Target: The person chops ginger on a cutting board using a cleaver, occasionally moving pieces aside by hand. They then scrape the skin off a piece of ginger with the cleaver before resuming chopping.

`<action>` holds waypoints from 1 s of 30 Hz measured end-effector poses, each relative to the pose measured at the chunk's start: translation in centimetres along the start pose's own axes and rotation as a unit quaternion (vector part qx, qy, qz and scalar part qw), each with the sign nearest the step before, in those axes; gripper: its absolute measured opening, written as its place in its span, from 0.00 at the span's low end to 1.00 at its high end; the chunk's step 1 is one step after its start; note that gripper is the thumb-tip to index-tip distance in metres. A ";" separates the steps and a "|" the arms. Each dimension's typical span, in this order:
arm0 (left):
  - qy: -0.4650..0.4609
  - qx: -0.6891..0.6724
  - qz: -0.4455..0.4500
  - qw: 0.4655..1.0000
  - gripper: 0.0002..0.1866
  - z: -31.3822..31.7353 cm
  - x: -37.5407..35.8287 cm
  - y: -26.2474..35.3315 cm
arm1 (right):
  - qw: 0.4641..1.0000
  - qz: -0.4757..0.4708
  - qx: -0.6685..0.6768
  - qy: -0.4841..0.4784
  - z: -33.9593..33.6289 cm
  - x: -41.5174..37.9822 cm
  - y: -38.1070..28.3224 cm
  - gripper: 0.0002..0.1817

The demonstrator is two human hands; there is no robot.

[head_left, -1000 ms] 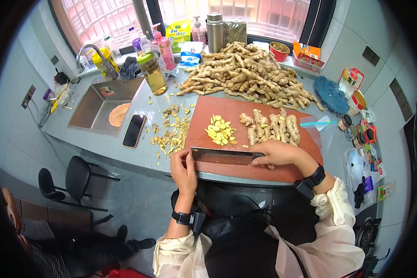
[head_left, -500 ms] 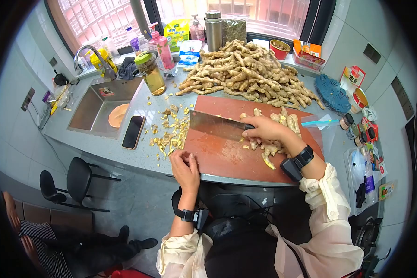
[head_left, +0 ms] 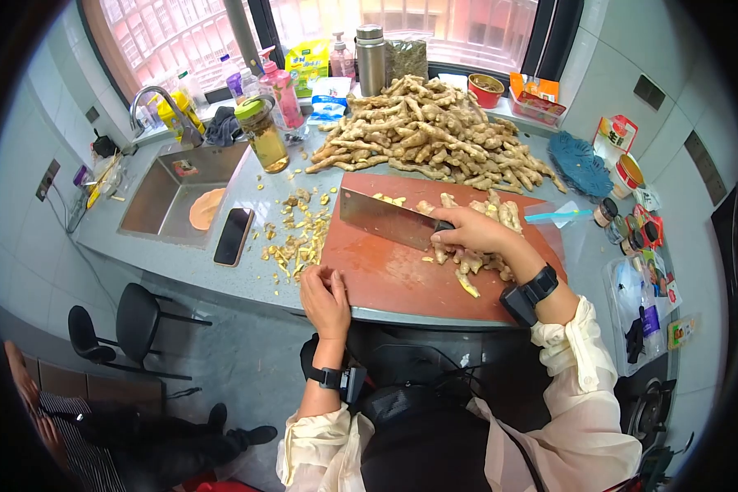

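Observation:
My right hand is closed around the dark handle of a cleaver. Its broad blade points left, held over the reddish-brown cutting board. Pieces of ginger lie on the board below and beyond that hand, partly covered by it. A few pale yellow cut bits show behind the blade. At the board's front left corner rests my left hand, fingers curled inward; whether anything is inside them is hidden. Left of the board, ginger trimmings are scattered on the counter.
A large heap of ginger stands behind the board. Leftward are a phone, a sink and a lidded tea bottle. A blue dish and small jars line the right. Another person's legs show lower left.
The view has shifted slightly. The cleaver's blade has tilted a little, uncovering the yellow cut bits behind it. My left hand stays at the board's corner.

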State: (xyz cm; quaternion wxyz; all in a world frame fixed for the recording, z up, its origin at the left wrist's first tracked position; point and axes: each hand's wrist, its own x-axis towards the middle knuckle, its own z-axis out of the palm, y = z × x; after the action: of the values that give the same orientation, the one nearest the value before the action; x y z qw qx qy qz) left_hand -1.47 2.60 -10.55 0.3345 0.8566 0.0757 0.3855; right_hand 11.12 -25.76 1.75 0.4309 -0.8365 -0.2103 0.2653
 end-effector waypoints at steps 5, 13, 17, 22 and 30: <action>-0.004 0.005 0.001 1.000 0.13 0.0 0.0 0.0 | 0.997 0.008 0.043 0.065 0.1 -0.3 0.9 0.24; -0.009 0.012 -0.005 1.000 0.12 0.2 0.0 -0.3 | 0.930 -0.053 0.294 0.215 0.2 -7.6 2.0 0.17; -0.021 0.010 -0.019 1.000 0.12 0.1 0.2 0.1 | 0.883 -0.090 0.384 0.254 1.8 -10.8 4.9 0.15; -0.060 -0.003 0.012 0.998 0.12 0.8 0.7 3.4 | 0.848 -0.102 0.433 0.287 3.9 -12.1 9.1 0.17; -0.266 0.011 0.115 0.957 0.13 4.6 1.9 10.1 | 0.813 -0.148 0.502 0.257 4.9 -12.7 11.1 0.16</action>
State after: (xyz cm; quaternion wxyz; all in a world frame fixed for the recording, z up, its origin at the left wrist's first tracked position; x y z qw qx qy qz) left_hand 1.83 -6.72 -5.17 0.2865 0.9348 -0.1108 0.1785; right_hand -0.36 -36.09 -6.56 0.8631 -0.5007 -0.0511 0.0420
